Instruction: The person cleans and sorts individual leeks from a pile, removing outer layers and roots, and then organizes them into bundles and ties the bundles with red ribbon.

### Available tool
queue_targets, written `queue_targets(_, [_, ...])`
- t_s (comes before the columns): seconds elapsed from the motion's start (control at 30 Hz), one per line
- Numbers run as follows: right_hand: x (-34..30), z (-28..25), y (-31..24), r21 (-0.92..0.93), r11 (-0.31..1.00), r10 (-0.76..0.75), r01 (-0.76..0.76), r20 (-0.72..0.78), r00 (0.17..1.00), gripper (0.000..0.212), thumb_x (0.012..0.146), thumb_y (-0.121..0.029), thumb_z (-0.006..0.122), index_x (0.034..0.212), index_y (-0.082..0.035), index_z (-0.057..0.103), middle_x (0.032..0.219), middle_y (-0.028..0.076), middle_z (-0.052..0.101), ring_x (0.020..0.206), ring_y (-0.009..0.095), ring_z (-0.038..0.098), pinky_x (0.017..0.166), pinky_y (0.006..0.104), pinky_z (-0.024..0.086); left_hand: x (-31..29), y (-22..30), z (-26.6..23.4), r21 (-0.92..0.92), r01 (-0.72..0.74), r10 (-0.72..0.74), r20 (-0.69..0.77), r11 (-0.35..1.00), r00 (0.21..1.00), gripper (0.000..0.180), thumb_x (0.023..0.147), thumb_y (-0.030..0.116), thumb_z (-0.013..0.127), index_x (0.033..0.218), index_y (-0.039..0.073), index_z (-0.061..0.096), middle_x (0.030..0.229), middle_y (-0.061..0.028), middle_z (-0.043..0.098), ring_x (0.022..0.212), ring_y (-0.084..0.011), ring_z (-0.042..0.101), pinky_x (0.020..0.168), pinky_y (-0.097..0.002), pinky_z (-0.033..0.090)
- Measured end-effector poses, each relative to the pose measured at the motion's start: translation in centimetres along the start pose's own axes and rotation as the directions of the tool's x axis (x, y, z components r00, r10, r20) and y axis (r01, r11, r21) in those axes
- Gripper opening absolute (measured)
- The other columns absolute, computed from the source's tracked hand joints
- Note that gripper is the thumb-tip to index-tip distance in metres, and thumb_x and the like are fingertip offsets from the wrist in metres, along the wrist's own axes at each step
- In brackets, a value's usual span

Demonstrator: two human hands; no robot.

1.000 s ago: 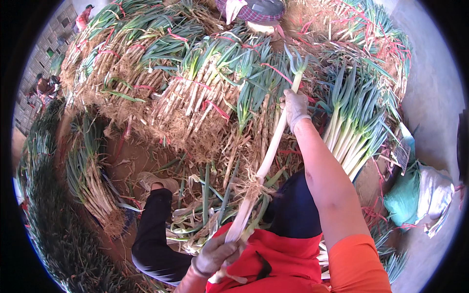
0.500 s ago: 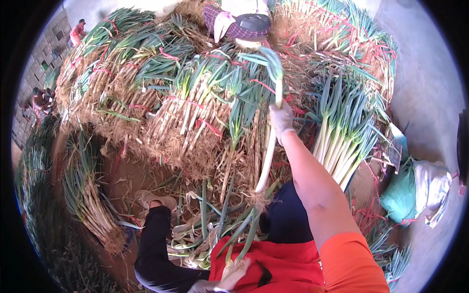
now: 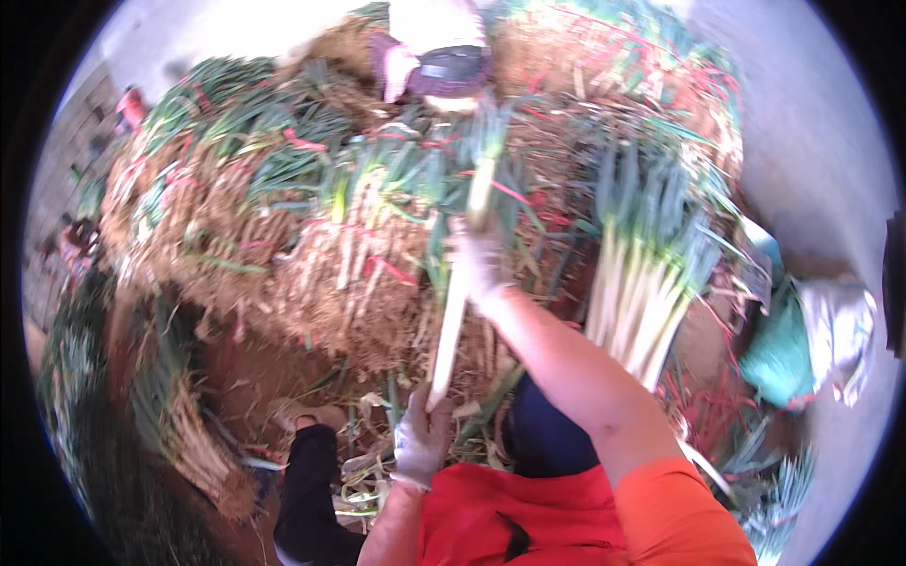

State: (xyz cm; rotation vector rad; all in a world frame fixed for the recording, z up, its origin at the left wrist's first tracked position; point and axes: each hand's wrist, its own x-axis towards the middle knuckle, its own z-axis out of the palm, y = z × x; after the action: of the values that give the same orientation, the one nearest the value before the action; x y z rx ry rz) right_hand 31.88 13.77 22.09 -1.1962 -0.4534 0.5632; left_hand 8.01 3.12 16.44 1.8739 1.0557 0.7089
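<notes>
My right hand (image 3: 479,262), in a pale glove, is closed round the upper white shaft of a long green onion (image 3: 451,332). Its green leaves rise blurred above that hand. At the lower end of the same stalk, above my lap, my left hand (image 3: 422,439), also gloved, has its fingers wrapped round it and hides the root end. To the right of my right hand lies a row of clean, white-shafted green onions (image 3: 640,283), leaves pointing away from me. Beyond my hands is a big heap of unpeeled, rooty green onions (image 3: 349,245), partly tied with red string.
Another bundle of rooty green onions (image 3: 193,429) lies at left on the littered floor. Peeled leaf scraps (image 3: 363,486) lie between my legs. A green sack (image 3: 779,354) and a white sack (image 3: 835,325) stand at right. Another person (image 3: 439,52) sits beyond the heap.
My right hand has moved left with the green onion. My left hand has come up from my lap and closed on its lower end. The loose leaves have left my lap; the view is blurred.
</notes>
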Motion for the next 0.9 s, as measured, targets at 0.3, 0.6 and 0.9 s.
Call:
queue_targets(0.3, [-1.3,-0.5,-3.7,0.096,0.995,0.005,-0.011,0.070,0.998,0.013,0.096,-0.010,0.048,0.107,-0.002,0.049,0.072,0.001,0.049,0.055,0.007,0.044,0.045,0.0227,0.039,-0.5,-3.1,6.7,0.259,-0.464,0.460,0.080,0.847,0.884,0.003,0.086,0.005,0.053,0.089,0.003,0.052,0.062,-0.0155,0.049,0.057,-0.0371,0.050,0.057,-0.0483,0.041])
queue_targets(0.6, [4.0,-12.6,-13.6,0.098,0.957,-0.270,0.274,-0.053,0.961,0.007,0.092,-0.012,0.058,0.092,-0.006,0.054,0.070,0.004,0.058,0.046,0.006,0.046,0.037,0.0197,0.039,-12.7,-19.3,4.9,0.539,0.374,-0.588,0.304,0.755,0.749,0.032,0.088,0.031,0.053,0.103,0.007,0.066,0.100,-0.0242,0.066,0.100,-0.0400,0.062,0.087,-0.0453,0.047])
queue_targets(0.9, [8.6,-31.3,-3.2,-0.808,0.582,-0.300,-0.093,-0.320,0.898,0.031,0.088,-0.022,0.049,0.109,0.001,0.050,0.103,0.029,0.057,0.097,0.044,0.056,0.088,0.0476,0.044,-11.1,-19.4,5.8,0.569,0.431,-0.685,0.364,0.700,0.631,0.035,0.087,0.033,0.053,0.108,0.008,0.066,0.107,-0.0200,0.067,0.104,-0.0370,0.062,0.091,-0.0420,0.047])
